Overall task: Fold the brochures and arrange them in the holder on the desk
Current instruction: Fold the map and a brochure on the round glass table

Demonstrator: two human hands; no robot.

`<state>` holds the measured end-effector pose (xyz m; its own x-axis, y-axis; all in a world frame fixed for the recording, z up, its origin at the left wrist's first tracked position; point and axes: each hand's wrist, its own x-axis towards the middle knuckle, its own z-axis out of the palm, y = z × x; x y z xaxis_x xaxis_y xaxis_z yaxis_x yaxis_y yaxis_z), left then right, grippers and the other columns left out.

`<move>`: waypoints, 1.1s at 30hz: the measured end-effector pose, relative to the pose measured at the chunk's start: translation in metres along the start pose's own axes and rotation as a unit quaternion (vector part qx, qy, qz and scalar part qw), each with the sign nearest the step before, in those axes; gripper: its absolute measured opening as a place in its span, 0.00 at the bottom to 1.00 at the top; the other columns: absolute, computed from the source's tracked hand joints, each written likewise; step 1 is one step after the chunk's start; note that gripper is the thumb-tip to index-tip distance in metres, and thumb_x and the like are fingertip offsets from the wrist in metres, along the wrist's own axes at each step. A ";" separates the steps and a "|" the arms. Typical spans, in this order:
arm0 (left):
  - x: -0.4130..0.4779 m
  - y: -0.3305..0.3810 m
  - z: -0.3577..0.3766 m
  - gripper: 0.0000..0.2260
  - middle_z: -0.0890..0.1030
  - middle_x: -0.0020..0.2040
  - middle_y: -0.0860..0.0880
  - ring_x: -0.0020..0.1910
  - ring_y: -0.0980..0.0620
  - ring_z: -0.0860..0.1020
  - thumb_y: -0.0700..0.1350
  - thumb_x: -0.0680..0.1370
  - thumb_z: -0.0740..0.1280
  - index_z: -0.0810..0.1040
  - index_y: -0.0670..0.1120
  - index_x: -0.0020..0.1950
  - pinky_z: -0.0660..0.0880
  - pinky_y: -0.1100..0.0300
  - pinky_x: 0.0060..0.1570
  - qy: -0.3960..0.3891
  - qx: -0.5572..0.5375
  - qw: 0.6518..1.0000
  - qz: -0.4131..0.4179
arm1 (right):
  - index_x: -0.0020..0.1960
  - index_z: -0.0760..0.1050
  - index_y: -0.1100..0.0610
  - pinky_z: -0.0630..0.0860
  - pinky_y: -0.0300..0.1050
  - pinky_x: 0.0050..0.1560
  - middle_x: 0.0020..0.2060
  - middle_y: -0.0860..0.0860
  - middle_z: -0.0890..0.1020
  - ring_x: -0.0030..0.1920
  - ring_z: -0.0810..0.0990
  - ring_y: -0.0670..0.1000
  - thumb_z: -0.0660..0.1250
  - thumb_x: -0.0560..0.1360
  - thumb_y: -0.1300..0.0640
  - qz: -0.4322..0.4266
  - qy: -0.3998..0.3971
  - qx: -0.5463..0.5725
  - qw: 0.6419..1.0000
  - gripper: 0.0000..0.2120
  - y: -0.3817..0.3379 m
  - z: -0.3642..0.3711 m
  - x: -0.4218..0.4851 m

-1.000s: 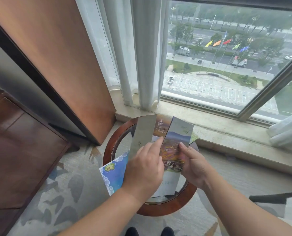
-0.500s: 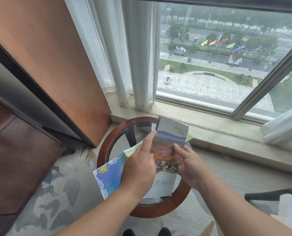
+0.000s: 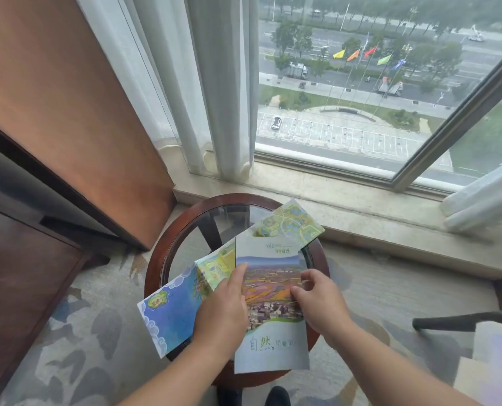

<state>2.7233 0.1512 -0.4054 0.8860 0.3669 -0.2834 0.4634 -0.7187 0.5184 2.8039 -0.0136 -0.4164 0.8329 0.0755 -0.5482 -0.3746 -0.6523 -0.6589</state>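
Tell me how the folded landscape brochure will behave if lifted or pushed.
The folded brochure looks like thin paper: probably light, and likely to droop if held by one end. On the glass-topped table it may slide easily.

— What do the hands touch?
— A folded brochure (image 3: pixel 270 350), lower centre of the frame, over the round glass desk (image 3: pixel 156 271). The left hand (image 3: pixel 220 315) lays a straight finger on its left edge, and the right hand (image 3: pixel 320 303) pinches its right edge.
— Beneath it?
— An opened map brochure (image 3: pixel 170 312), spreading from lower left towards centre right.
— Above?
— A curtain (image 3: pixel 214 83) and a window (image 3: pixel 361 112).
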 end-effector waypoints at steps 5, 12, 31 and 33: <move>0.030 -0.033 0.045 0.27 0.74 0.59 0.53 0.50 0.50 0.76 0.42 0.80 0.56 0.53 0.60 0.77 0.75 0.51 0.47 -0.075 0.027 0.997 -0.009 | 0.72 0.64 0.45 0.76 0.46 0.41 0.37 0.44 0.78 0.39 0.78 0.43 0.67 0.77 0.57 0.003 0.009 -0.078 0.997 0.26 0.026 0.032 0.020; 0.072 -0.051 0.094 0.29 0.69 0.58 0.50 0.40 0.50 0.69 0.42 0.79 0.59 0.50 0.57 0.76 0.66 0.55 0.36 -0.124 0.084 0.988 0.030 | 0.75 0.58 0.46 0.72 0.47 0.41 0.42 0.46 0.78 0.45 0.79 0.51 0.64 0.77 0.60 -0.002 0.037 -0.123 0.992 0.30 0.054 0.061 0.065; 0.073 -0.060 0.109 0.26 0.65 0.58 0.49 0.47 0.50 0.68 0.47 0.79 0.61 0.55 0.55 0.74 0.66 0.57 0.39 -0.178 0.170 0.969 0.021 | 0.78 0.49 0.48 0.73 0.47 0.39 0.52 0.49 0.79 0.46 0.78 0.52 0.60 0.77 0.60 0.036 -0.012 -0.193 0.980 0.34 0.078 0.079 0.077; 0.073 -0.060 0.111 0.25 0.65 0.57 0.49 0.47 0.50 0.68 0.48 0.79 0.61 0.55 0.55 0.73 0.67 0.57 0.38 -0.177 0.171 0.969 0.028 | 0.78 0.48 0.47 0.70 0.46 0.34 0.48 0.48 0.78 0.42 0.77 0.50 0.60 0.77 0.60 0.048 -0.006 -0.197 0.979 0.34 0.083 0.073 0.075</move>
<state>2.7585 0.1558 -0.5472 0.8214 0.1386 -0.5533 0.3291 -0.9075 0.2611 2.8055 -0.0071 -0.5504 0.7956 0.0067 -0.6058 -0.2633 -0.8967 -0.3558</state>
